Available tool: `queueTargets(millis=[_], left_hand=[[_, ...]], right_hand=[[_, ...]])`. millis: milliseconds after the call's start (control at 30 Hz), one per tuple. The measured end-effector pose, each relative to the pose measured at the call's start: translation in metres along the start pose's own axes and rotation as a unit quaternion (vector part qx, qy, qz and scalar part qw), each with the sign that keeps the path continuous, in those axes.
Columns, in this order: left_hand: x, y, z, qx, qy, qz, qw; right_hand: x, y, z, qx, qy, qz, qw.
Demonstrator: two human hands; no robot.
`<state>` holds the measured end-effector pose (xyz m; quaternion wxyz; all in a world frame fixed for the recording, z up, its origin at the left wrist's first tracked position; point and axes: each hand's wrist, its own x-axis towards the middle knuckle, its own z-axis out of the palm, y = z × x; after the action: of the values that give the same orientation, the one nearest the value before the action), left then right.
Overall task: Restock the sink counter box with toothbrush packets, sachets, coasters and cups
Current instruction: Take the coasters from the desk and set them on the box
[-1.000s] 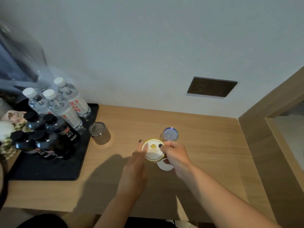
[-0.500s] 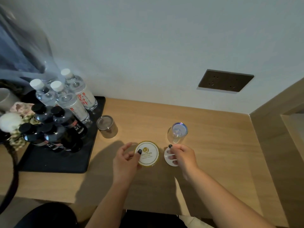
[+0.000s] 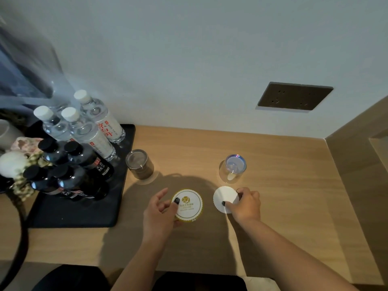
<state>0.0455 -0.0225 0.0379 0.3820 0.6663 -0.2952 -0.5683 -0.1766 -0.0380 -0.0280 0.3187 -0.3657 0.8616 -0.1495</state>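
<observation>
Two round scalloped paper coasters are low over the wooden counter (image 3: 283, 185). My left hand (image 3: 158, 213) pinches the printed coaster (image 3: 189, 205), gold logo up, by its left edge. My right hand (image 3: 245, 204) holds the plain white coaster (image 3: 224, 197) by its right edge, thumb on top. Behind the white coaster stands a clear glass cup (image 3: 232, 169), upside down. A darker glass cup (image 3: 140, 164), also inverted, sits on another coaster further left.
A black tray (image 3: 79, 213) at the left carries clear water bottles (image 3: 98, 120) and dark bottles (image 3: 81, 158). Flowers (image 3: 14, 162) sit at the far left. A socket plate (image 3: 295, 96) is on the wall. A wooden side panel (image 3: 357, 164) bounds the counter on the right.
The two coasters, held stacked together a second ago, are now separated: the printed one went left with my left hand, the white one stayed right. The view has drifted slightly.
</observation>
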Motion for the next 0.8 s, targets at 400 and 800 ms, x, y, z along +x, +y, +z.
queueTargets(millis=[400,800], left_hand=[[0.0,0.017,-0.007,0.019,-0.011,0.011,1.0],[-0.017,0.075,0.012,0.01,-0.098,-0.021,0.995]], right_hand=[[-0.009,-0.004,0.003,0.218,0.003,0.054,0.975],[-0.086,-0.064,-0.062,0.289,0.114,-0.289,0.906]])
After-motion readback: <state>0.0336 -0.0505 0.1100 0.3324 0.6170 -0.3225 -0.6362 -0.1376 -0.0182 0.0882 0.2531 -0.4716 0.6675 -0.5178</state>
